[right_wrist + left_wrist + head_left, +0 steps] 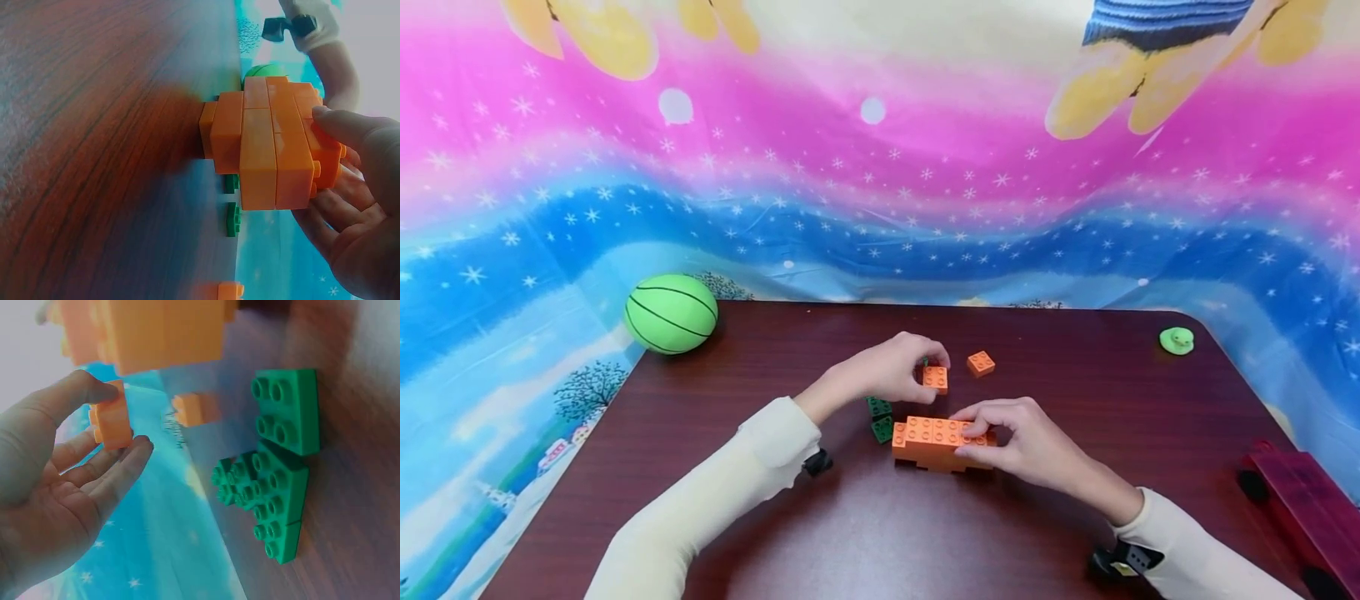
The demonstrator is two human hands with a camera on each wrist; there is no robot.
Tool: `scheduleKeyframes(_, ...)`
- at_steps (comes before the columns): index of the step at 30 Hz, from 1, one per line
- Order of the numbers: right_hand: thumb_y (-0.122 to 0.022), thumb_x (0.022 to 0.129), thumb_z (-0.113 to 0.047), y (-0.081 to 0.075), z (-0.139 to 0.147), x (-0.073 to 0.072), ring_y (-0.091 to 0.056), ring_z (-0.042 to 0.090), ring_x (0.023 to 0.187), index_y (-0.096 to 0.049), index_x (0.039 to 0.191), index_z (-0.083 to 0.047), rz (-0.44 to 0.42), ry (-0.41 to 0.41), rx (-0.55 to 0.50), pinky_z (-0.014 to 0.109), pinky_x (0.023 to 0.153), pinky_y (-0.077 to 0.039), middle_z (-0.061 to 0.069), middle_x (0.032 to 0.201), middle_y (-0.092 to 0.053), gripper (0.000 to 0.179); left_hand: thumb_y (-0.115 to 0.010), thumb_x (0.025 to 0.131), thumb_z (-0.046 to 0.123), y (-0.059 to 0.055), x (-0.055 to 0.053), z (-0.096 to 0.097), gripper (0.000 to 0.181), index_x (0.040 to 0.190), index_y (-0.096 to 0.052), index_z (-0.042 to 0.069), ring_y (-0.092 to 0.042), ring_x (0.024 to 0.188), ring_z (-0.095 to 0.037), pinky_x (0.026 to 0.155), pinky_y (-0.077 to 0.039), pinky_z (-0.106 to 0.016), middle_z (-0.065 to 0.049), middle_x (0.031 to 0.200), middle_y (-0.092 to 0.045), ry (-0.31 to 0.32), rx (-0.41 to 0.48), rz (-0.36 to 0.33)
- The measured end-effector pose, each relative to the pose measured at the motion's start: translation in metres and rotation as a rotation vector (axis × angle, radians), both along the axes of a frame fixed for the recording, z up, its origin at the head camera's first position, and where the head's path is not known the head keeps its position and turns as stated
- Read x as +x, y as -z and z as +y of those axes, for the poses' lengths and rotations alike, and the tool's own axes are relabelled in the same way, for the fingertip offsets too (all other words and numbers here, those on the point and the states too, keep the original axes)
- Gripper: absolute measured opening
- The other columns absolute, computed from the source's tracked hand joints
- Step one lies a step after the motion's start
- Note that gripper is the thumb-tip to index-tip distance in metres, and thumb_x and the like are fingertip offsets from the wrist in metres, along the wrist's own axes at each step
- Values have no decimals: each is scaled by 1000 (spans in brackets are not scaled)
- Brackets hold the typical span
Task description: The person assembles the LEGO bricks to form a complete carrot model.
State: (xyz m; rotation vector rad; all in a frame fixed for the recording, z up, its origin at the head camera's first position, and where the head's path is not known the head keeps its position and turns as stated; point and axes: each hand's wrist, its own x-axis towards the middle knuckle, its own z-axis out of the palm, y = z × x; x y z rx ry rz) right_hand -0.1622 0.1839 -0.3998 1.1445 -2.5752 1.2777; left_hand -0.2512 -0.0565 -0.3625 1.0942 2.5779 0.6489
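Note:
My left hand [891, 368] pinches a small square orange toy brick [936, 380] between thumb and fingers, held above the table. In the left wrist view, that brick [114, 417] shows its studs facing the palm. Nearer to me, my right hand [1033, 442] grips the right end of a layered orange brick build [925, 446]. The right wrist view shows the build [275, 144] with stepped layers narrowing towards the table, the thumb on one side and the fingers on the other. Several green bricks [284, 412] lie beside the build, partly hidden by the left hand in the head view.
Another orange brick [981, 363] lies farther back on the dark wood table [775, 533]. A green ball [672, 314] sits at the back left corner, a green toy duck [1177, 340] at the back right. A red toy vehicle [1311, 508] stands at the right edge.

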Motion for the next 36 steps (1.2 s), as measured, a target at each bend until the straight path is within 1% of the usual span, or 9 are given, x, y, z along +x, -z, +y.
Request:
scheduleKeyframes(4, -85, 85, -21, 1, 0, -2, -73, 6, 88, -62, 74, -24, 1, 2, -13, 27, 61, -56, -1, 109, -80, 26, -74, 90, 23, -6, 18, -10, 42, 130, -66, 9, -64, 82, -11, 77, -56, -25, 1, 109, -72, 19, 115, -11)
scheduleKeyframes(6, -85, 85, -22, 1, 0, -2, -75, 8, 90, -61, 73, -24, 0, -3, -15, 26, 60, -55, 0, 109, -80, 27, -75, 91, 24, -9, 27, -14, 41, 129, -68, 10, -63, 79, -11, 76, -55, -23, 2, 108, -73, 31, 136, -4)
scheduleKeyframes(12, -85, 85, -23, 1, 1, -2, -76, 10, 89, -62, 72, -25, -10, 6, -23, 22, 55, -51, 2, 108, -80, 27, -75, 92, 24, -22, 50, -22, 38, 127, -72, 12, -65, 76, -12, 74, -56, -24, 2, 111, -76, 60, 124, -28)
scheduleKeyframes(16, -85, 85, -24, 2, -3, -3, -76, 9, 90, -63, 72, -24, -22, 2, -32, 25, 57, -53, 1, 109, -80, 26, -77, 90, 22, -20, 60, -22, 36, 124, -74, 10, -64, 78, -5, 73, -57, -24, 1, 109, -77, 79, 115, -23)
scheduleKeyframes(19, -85, 85, -23, 4, -3, -2, -75, 8, 89, -63, 72, -24, -41, 9, -37, 26, 58, -53, 1, 109, -80, 26, -78, 89, 21, -15, 64, -20, 35, 123, -75, 10, -58, 67, -7, 63, -51, -20, 2, 101, -77, 84, 119, -16)
scheduleKeyframes(22, -86, 84, -21, 5, -2, -1, -75, 8, 89, -63, 72, -24, -53, 18, -50, 25, 60, -54, 2, 109, -80, 26, -79, 89, 21, -12, 66, -19, 34, 122, -76, 11, -57, 60, -11, 58, -48, -19, 4, 94, -77, 69, 139, -38)
scheduleKeyframes(26, -86, 85, -22, 6, -2, -1, -75, 8, 91, -64, 73, -24, -61, 10, -50, 24, 61, -56, 2, 109, -80, 25, -80, 89, 21, -12, 67, -20, 33, 120, -77, 13, -61, 61, -8, 60, -52, -19, 4, 95, -79, 42, 132, -52)
scheduleKeyframes(31, -85, 85, -24, 5, -2, -1, -75, 8, 90, -63, 72, -24, -68, 17, -48, 25, 61, -56, 1, 109, -80, 25, -80, 88, 20, -15, 67, -19, 33, 120, -78, 11, -64, 65, -1, 64, -54, -17, -2, 102, -81, 52, 121, -34)
scheduleKeyframes(36, -85, 85, -24, 4, -2, -1, -75, 7, 89, -62, 72, -24, -86, 17, -43, 26, 59, -54, 1, 109, -80, 26, -80, 88, 21, -14, 68, -20, 35, 121, -77, 10, -62, 62, -1, 62, -52, -16, -3, 101, -81, 47, 119, -31)
